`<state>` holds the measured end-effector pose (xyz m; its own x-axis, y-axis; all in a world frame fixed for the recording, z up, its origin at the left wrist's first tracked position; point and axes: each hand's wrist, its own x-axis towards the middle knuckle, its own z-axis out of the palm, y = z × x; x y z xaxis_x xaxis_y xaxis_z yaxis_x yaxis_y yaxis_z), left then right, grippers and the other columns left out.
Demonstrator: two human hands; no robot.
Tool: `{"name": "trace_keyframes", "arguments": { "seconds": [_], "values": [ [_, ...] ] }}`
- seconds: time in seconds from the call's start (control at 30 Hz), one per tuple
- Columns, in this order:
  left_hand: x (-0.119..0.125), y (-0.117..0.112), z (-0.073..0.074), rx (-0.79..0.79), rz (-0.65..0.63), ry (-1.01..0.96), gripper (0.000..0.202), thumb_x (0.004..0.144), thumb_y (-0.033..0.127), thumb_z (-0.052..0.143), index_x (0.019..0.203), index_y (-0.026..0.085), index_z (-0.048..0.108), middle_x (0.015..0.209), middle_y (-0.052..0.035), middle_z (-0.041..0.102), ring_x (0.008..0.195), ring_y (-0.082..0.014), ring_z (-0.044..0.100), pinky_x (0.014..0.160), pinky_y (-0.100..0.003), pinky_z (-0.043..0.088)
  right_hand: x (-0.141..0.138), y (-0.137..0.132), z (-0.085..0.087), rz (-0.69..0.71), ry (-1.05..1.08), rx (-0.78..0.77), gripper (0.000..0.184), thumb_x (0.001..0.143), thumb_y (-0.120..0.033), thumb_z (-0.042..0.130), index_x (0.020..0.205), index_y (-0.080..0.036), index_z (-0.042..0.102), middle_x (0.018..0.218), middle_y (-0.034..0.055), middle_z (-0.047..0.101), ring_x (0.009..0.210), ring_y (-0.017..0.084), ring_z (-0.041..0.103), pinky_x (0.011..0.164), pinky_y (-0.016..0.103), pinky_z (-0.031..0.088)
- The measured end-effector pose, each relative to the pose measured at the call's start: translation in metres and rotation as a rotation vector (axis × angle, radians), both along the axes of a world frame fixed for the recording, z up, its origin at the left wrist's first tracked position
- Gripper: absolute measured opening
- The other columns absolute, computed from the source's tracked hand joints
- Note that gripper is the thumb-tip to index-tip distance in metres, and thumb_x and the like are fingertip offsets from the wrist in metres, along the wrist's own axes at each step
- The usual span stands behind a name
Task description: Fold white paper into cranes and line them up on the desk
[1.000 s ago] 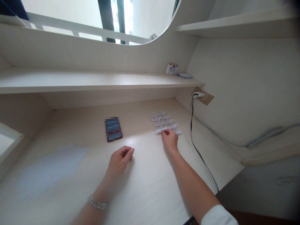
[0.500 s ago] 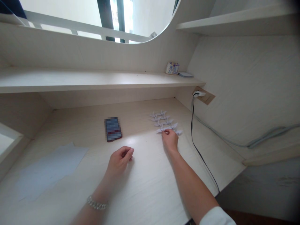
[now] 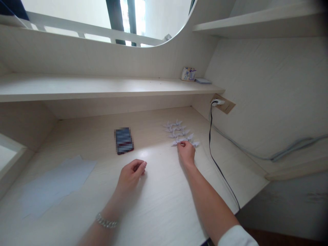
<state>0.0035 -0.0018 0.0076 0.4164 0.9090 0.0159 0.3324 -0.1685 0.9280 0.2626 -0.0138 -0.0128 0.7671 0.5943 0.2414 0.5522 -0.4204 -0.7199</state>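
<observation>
Several small white folded paper cranes (image 3: pixel 179 128) stand in two columns on the desk, right of centre. My right hand (image 3: pixel 187 152) is at the front of the group, thumb and fingers pinched on the nearest paper crane (image 3: pixel 174 143); its wings stick out on both sides, and the hand hides its body. My left hand (image 3: pixel 132 173) rests over the middle of the desk with fingers curled and thumb against the index finger, nothing visible in it. It is nearest to a dark phone-like rectangle (image 3: pixel 124 140), whose surface is blurred out.
White sheets of paper (image 3: pixel 58 186) lie overlapping at the left of the desk (image 3: pixel 159 212). A black cord (image 3: pixel 210 140) runs from a wall socket (image 3: pixel 227 106) down the right side. On the low shelf (image 3: pixel 102 85) sit a small patterned packet (image 3: pixel 188 74) and a flat pad (image 3: pixel 203 81).
Hardly anything differs. Both hands keep their places, the right one still at the front crane; the view has shifted very slightly.
</observation>
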Motion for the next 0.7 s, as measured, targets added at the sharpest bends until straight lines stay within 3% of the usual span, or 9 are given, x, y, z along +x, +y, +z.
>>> {"name": "trace_keyframes", "arguments": {
  "seconds": [0.7],
  "values": [
    [-0.0005, 0.0000, 0.0016, 0.009, -0.006, 0.024, 0.027, 0.080, 0.042, 0.050, 0.074, 0.017, 0.059, 0.061, -0.0004, 0.059, 0.060, -0.0150, 0.054, 0.060, -0.025, 0.038, 0.0008, 0.0004, -0.0018, -0.014, -0.002, 0.014, 0.025, 0.071, -0.032, 0.053, 0.083, -0.016, 0.069, 0.072, 0.0085, 0.070, 0.068, 0.022, 0.063, 0.066, 0.029, 0.043]
  ]
}}
